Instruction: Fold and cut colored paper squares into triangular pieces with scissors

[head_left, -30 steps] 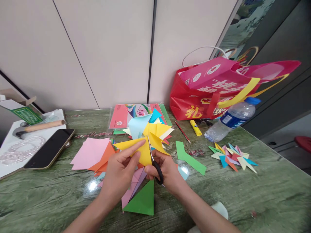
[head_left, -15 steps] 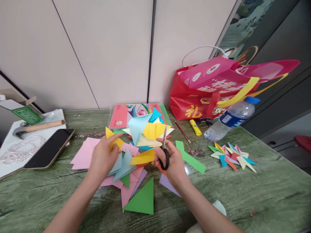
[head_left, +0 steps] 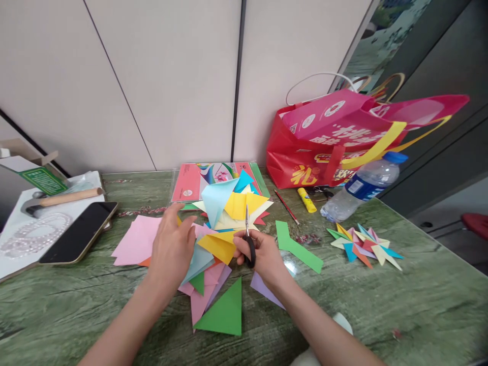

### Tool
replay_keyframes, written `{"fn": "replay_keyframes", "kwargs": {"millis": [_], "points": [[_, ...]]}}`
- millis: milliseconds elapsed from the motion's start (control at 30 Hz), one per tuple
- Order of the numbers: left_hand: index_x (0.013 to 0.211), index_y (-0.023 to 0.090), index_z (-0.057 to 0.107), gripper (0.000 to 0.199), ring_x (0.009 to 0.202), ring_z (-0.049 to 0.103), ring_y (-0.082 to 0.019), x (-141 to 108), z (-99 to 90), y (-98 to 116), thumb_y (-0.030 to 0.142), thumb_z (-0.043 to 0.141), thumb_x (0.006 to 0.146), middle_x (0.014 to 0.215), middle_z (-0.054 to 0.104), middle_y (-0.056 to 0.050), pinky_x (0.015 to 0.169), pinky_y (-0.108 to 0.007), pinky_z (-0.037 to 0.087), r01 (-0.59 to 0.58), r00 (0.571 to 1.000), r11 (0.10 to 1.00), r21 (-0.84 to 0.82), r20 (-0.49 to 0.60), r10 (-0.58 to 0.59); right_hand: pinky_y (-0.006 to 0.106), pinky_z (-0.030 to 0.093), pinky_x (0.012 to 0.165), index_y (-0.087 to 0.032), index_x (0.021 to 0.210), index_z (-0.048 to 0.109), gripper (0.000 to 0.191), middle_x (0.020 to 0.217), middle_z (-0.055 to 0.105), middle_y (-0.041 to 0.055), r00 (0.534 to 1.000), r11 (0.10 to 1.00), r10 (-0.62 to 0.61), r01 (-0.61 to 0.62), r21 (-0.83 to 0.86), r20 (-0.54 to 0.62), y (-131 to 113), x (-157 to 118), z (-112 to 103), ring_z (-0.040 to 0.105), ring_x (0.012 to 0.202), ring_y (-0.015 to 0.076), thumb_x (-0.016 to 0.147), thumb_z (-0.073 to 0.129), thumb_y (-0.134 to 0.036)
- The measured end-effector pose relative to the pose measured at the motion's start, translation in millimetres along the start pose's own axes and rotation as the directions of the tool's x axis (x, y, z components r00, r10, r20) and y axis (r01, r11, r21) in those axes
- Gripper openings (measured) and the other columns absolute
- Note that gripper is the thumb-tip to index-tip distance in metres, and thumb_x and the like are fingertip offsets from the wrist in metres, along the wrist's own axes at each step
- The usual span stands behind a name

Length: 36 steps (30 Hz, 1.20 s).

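My right hand (head_left: 257,251) holds small scissors (head_left: 249,244) with black handles, the blades pointing up. Its fingers also pinch the right end of a folded yellow paper (head_left: 219,246). Left of that paper, my left hand (head_left: 173,246) is raised over the pile with thumb and fingers apart. A bit of yellow shows behind its fingers; whether they touch it is unclear. Pink sheets (head_left: 139,239), light blue pieces and a green triangle (head_left: 223,312) lie around and below the hands. Behind them, a light blue folded piece (head_left: 217,198) and yellow pieces rest near a coloured-paper pack (head_left: 188,180).
On the right are a green strip (head_left: 301,251), a glue stick (head_left: 306,200), a red pencil (head_left: 286,207), a bottle (head_left: 354,190), a red bag (head_left: 305,147) and a folded paper star (head_left: 366,244). A phone (head_left: 80,231) and a hammer (head_left: 64,198) lie left.
The yellow paper and scissors have shifted left, and the paper is tilted differently. My left hand has turned, and the yellow piece at its fingers is now mostly hidden.
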<state>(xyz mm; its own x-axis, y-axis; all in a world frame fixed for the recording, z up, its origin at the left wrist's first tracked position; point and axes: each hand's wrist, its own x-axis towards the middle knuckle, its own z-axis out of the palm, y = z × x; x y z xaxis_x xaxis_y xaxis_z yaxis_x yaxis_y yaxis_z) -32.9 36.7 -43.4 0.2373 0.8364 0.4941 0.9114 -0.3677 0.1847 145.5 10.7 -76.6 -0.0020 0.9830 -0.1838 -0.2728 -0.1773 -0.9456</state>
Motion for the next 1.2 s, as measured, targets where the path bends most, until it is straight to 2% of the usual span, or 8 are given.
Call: {"fn": "replay_keyframes", "kwargs": {"millis": [133,233,367,500,667,800,1033,1200], "points": [[0.099,0.015,0.062,0.028,0.101,0.058,-0.022,-1,13.2,2,0.015,0.037,0.088,0.109,0.061,-0.012,0.085,-0.037,0.048,-0.119,0.976,0.952,-0.283,0.140,0.164,0.019,0.037,0.041,-0.013,0.075,0.058,0.035,0.050,0.060,-0.0024,1.000,0.998,-0.021,0.021,0.054,-0.008,2,2,0,0.049,0.038,0.0071,0.062,0.074,-0.041],[0.089,0.014,0.066,0.025,0.108,0.054,-0.027,-4,23.8,4,0.012,0.041,0.085,0.108,0.062,-0.014,0.090,-0.044,0.045,-0.166,0.930,0.941,-0.295,0.271,0.249,0.019,0.038,0.043,-0.014,0.076,0.058,0.033,0.051,0.060,-0.0031,0.999,0.995,-0.032,0.033,0.089,-0.017,4,3,-1,0.050,0.041,0.0072,0.064,0.072,-0.041],[0.074,0.018,0.066,0.026,0.114,0.049,-0.025,-9,31.4,6,0.012,0.043,0.085,0.108,0.063,-0.009,0.098,-0.045,0.038,-0.209,0.894,0.931,-0.300,0.327,0.306,0.020,0.038,0.044,-0.014,0.076,0.058,0.032,0.052,0.059,-0.0030,0.999,0.990,-0.041,0.041,0.132,-0.001,3,2,0,0.050,0.042,0.0080,0.065,0.072,-0.041],[0.073,0.018,0.063,0.027,0.109,0.054,-0.022,-10,34.1,6,0.013,0.040,0.086,0.101,0.064,-0.008,0.099,-0.043,0.038,-0.206,0.880,0.932,-0.300,0.359,0.310,0.020,0.038,0.043,-0.015,0.072,0.056,0.031,0.051,0.058,-0.0030,0.998,0.991,-0.051,0.048,0.125,0.027,1,0,3,0.049,0.041,0.0079,0.065,0.072,-0.041],[0.081,0.017,0.058,0.012,0.112,0.051,-0.025,-12,36.6,6,0.010,0.048,0.081,0.094,0.064,-0.008,0.090,-0.040,0.046,-0.160,0.897,0.948,-0.276,0.361,0.256,0.020,0.037,0.041,-0.015,0.071,0.057,0.034,0.048,0.055,-0.0043,0.999,0.993,-0.037,0.037,0.110,-0.002,2,1,1,0.049,0.040,0.0086,0.061,0.074,-0.043],[0.098,0.016,0.054,0.023,0.108,0.053,-0.026,-12,39.6,5,0.005,0.049,0.078,0.104,0.061,-0.012,0.086,-0.042,0.047,-0.151,0.914,0.958,-0.243,0.335,0.229,0.020,0.038,0.042,-0.015,0.073,0.057,0.035,0.049,0.057,-0.0034,0.999,0.992,-0.036,0.038,0.119,-0.020,6,4,0,0.050,0.041,0.0086,0.062,0.073,-0.044],[0.082,0.017,0.057,0.018,0.111,0.051,-0.026,-13,50.9,4,0.004,0.045,0.080,0.102,0.063,-0.011,0.091,-0.043,0.044,-0.226,0.918,0.948,-0.226,0.276,0.284,0.022,0.039,0.046,-0.016,0.076,0.056,0.033,0.052,0.056,-0.0035,0.997,0.989,-0.061,0.066,0.134,-0.046,3,0,3,0.049,0.044,0.0090,0.063,0.073,-0.041],[0.089,0.017,0.053,0.015,0.101,0.059,-0.027,-10,42.2,5,0.007,0.043,0.083,0.097,0.066,-0.012,0.084,-0.042,0.048,-0.173,0.959,0.967,-0.189,0.192,0.209,0.025,0.044,0.060,-0.019,0.087,0.056,0.040,0.068,0.054,-0.0024,0.962,0.979,-0.188,0.200,0.040,-0.198,-3,-2,2,0.054,0.064,0.0132,0.058,0.077,-0.036]]}}
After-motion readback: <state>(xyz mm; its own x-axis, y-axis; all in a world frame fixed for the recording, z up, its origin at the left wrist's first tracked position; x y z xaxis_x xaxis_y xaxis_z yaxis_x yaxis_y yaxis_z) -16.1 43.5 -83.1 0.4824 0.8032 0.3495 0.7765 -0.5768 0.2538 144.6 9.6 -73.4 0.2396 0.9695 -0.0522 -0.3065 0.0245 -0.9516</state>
